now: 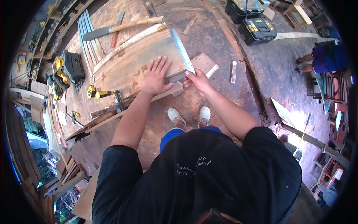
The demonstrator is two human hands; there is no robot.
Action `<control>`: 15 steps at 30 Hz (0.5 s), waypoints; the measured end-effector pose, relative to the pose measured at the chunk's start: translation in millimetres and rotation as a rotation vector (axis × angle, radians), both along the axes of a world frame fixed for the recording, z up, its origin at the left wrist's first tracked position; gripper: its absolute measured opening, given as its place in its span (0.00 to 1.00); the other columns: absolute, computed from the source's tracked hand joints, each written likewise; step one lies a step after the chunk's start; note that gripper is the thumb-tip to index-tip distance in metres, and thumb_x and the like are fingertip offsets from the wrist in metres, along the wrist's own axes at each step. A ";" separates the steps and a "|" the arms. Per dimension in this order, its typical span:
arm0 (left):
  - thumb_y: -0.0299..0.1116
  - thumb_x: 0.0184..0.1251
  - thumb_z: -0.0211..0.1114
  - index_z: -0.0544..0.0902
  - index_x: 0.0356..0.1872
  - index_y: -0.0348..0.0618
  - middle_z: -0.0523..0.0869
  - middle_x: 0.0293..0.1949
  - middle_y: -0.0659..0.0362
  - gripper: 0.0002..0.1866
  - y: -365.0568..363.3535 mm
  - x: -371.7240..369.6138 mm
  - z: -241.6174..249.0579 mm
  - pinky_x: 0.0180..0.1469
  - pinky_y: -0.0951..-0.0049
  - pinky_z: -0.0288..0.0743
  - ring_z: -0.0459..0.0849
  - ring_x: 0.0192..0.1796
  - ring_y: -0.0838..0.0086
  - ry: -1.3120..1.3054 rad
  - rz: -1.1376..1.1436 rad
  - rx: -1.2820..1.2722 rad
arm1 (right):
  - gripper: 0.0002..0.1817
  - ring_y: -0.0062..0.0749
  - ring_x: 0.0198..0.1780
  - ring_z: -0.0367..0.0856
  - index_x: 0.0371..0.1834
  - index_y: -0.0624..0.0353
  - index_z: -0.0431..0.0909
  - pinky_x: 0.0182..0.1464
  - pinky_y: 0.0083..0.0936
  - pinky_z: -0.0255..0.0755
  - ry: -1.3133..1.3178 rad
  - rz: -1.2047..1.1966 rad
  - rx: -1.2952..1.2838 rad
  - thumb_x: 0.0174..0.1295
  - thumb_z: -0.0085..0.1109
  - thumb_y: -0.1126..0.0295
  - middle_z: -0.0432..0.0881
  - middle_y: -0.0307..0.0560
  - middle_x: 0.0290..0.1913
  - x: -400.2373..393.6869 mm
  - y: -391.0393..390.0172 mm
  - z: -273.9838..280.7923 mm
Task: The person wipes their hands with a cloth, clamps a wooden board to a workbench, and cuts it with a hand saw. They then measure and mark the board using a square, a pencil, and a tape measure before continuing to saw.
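Observation:
My left hand (pixel 156 74) lies flat near the end of a wide wooden board (pixel 130 59), fingers stretched out. At the board's right end, my right hand (pixel 199 81) grips the near end of a metal ruler (pixel 182 50) between thumb and fingers. The ruler runs along the board's end edge, pointing away from me. Whether it has a stock inside my hand is hidden. Beyond the board's far edge lies a machete-like blade (pixel 97 33) with a long wooden handle (pixel 138 24). A wood block (pixel 204 64) sits just right of the ruler.
Left on the workbench are a yellow tape measure (pixel 91 92), a yellow-handled tool (pixel 104 94), a yellow power tool (pixel 59 76) and a black case (pixel 73 66). Toolboxes (pixel 257 30) stand at the back right. A small wood piece (pixel 233 72) lies right. Another person (pixel 328 59) is far right.

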State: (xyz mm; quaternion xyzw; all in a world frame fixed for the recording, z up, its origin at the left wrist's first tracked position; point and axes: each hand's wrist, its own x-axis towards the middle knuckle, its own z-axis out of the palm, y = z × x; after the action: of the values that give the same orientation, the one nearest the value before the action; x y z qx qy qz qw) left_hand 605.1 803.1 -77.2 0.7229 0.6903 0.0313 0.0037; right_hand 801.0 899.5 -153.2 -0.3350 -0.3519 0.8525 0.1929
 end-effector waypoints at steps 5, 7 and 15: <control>0.57 0.53 0.67 0.58 0.73 0.48 0.58 0.74 0.52 0.48 -0.1 -0.4 4.0 0.77 0.54 0.45 0.53 0.77 0.57 -0.016 0.007 -0.025 | 0.18 0.24 0.33 0.81 0.49 0.62 0.71 0.35 0.21 0.78 0.031 0.099 -0.009 0.65 0.63 0.63 0.80 0.43 0.36 26.2 -6.6 -25.1; 0.58 0.54 0.66 0.57 0.74 0.49 0.57 0.75 0.53 0.48 -0.2 -1.4 3.1 0.77 0.54 0.45 0.53 0.77 0.58 -0.013 -0.005 -0.034 | 0.18 0.24 0.34 0.81 0.50 0.62 0.71 0.35 0.21 0.78 -0.047 0.137 0.018 0.65 0.64 0.63 0.80 0.43 0.36 39.4 -11.6 -38.7; 0.58 0.56 0.64 0.57 0.74 0.47 0.58 0.74 0.52 0.47 -0.8 -3.0 -0.9 0.77 0.54 0.45 0.54 0.76 0.57 -0.010 -0.016 -0.006 | 0.19 0.25 0.34 0.80 0.49 0.58 0.72 0.36 0.20 0.76 -0.215 0.140 -0.113 0.67 0.60 0.54 0.81 0.43 0.38 75.9 -27.5 -84.7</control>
State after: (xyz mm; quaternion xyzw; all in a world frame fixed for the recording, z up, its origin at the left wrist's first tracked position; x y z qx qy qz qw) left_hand 602.1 802.2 -78.0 0.7281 0.6847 0.0328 0.0097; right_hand 876.9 872.0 -237.9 -0.4093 -0.3445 0.8415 0.0748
